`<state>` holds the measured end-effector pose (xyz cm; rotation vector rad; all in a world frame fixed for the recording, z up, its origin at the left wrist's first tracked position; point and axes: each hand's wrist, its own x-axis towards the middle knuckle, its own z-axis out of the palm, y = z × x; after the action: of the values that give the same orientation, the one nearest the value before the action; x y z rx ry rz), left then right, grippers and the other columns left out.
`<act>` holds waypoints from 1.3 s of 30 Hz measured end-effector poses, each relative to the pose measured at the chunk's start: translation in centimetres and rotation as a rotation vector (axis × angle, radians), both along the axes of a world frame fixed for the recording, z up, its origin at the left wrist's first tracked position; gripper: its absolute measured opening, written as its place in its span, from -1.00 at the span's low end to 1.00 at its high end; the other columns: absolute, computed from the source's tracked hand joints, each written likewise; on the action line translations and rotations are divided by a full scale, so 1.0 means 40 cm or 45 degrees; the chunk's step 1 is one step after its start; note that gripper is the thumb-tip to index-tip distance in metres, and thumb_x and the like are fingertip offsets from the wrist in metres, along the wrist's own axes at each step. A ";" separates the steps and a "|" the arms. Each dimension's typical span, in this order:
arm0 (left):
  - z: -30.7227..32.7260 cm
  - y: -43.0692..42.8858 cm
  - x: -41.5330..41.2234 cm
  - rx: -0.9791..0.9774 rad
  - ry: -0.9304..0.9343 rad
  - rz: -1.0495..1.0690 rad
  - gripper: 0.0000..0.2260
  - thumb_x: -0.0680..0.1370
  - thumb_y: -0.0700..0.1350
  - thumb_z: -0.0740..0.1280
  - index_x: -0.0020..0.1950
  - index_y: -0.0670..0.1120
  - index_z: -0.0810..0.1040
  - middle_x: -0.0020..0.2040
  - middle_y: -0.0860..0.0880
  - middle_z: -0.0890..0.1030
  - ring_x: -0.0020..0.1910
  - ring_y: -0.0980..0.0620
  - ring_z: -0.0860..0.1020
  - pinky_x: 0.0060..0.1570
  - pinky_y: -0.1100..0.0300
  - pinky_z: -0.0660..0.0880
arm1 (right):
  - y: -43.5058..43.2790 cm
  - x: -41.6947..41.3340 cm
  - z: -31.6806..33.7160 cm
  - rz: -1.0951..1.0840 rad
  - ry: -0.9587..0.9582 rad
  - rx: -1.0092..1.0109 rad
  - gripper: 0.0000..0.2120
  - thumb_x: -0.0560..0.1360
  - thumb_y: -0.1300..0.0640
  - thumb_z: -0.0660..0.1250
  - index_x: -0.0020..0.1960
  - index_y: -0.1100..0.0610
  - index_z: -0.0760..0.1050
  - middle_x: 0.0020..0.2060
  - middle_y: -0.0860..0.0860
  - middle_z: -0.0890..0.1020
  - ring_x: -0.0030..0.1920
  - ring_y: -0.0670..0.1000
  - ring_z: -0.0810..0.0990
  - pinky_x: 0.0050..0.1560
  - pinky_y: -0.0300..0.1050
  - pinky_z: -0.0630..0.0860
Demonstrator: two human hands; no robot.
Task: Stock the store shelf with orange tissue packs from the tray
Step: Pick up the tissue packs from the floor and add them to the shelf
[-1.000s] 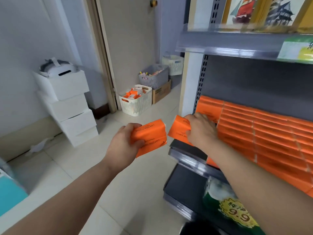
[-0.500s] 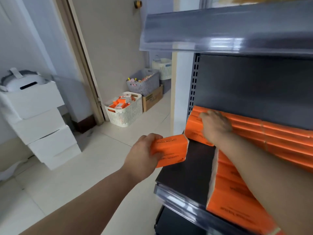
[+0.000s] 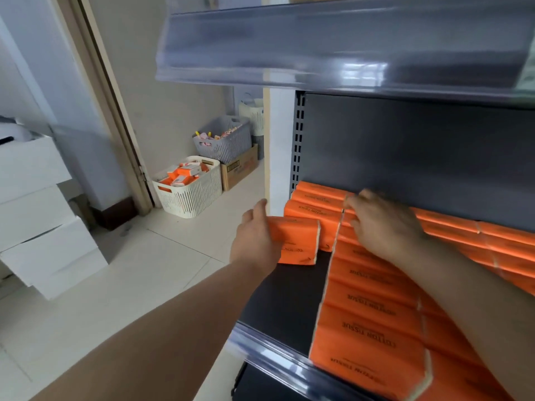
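Left hand (image 3: 256,241) of mine is wrapped round the near end of an orange tissue pack (image 3: 298,244), thumb up along its side, and the pack sits on the dark shelf (image 3: 289,296) right against the short stack at the back left corner (image 3: 312,204). My right hand (image 3: 385,227) lies flat, fingers spread, on top of the packs behind it, gripping nothing. Between the pack I hold and the shelf's clear front lip (image 3: 269,351) there is a bare strip of dark board, bounded on the right by a long row of packs (image 3: 367,322) running toward me. To the left the shelf ends at the white upright, with open floor beyond. My right forearm covers much of the rows further right, and the frame cuts them off. A white basket (image 3: 191,195) on the floor holds orange and white boxes, possibly more stock; they are too small to read. The upper shelf's edge (image 3: 318,50) is blurred.
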<state>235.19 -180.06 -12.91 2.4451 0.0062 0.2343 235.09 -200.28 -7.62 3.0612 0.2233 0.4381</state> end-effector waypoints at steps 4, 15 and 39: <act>-0.008 -0.054 -0.001 -0.019 0.129 0.128 -0.39 0.50 -0.15 0.36 0.45 -0.05 0.11 0.24 -0.07 0.49 0.17 -0.10 0.51 -0.02 0.11 0.44 | -0.025 -0.032 -0.012 -0.004 0.097 -0.016 -0.73 0.59 -0.01 0.15 0.27 -0.05 0.41 0.21 -0.05 0.48 0.26 0.02 0.45 0.13 -0.05 0.43; 0.004 -0.087 -0.008 -0.293 0.162 -0.015 -0.35 0.57 -0.25 0.25 0.54 -0.05 -0.04 0.41 -0.03 0.35 0.38 -0.06 0.37 0.24 0.09 0.40 | -0.030 -0.048 -0.021 0.036 0.037 0.049 -0.72 0.60 0.06 0.13 0.30 -0.03 0.39 0.21 -0.04 0.49 0.22 0.02 0.46 0.13 -0.02 0.47; -0.081 0.471 -0.719 0.492 0.396 0.074 -0.47 0.56 -0.21 0.26 0.49 0.00 0.18 0.48 0.05 0.23 0.40 0.01 0.28 0.26 0.12 0.37 | 0.533 -0.520 -0.199 0.667 0.268 0.164 -0.74 0.59 0.04 0.15 0.22 0.06 0.44 0.12 0.04 0.51 0.15 0.10 0.48 0.03 -0.02 0.41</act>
<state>206.43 -161.23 -16.15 2.8448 0.1844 -0.1361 214.29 -178.94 -15.60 3.1402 1.0552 0.1432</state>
